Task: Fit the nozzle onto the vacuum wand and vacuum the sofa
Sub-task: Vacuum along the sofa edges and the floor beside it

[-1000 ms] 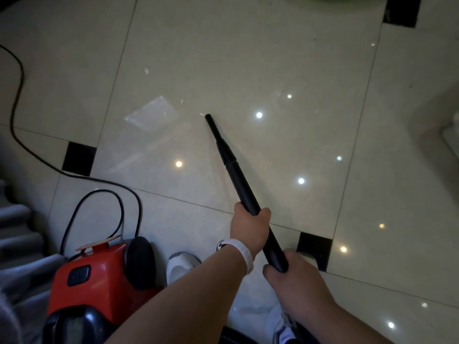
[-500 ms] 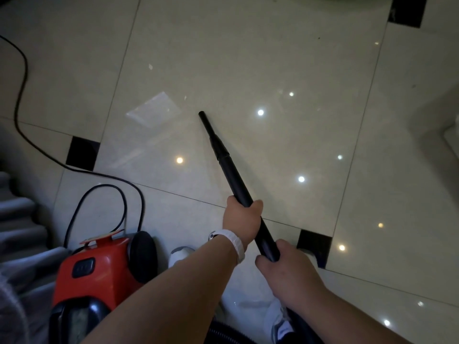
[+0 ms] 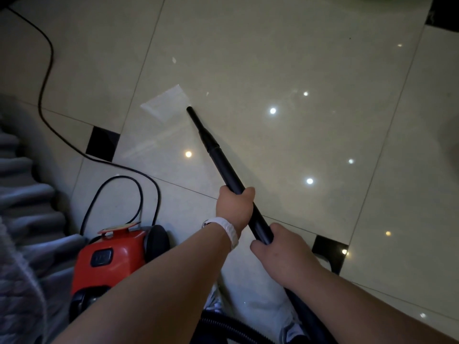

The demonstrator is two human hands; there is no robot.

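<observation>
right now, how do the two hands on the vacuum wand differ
The left hand grips the wand farther up, toward its open tip; the right hand grips it lower, nearer the hose. The left wrist wears a white band; the right wrist is bare. Both curl round the black wand.

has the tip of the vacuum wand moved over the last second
Yes. The wand has swung its tip left, closer to the small black tile on the left.
</observation>
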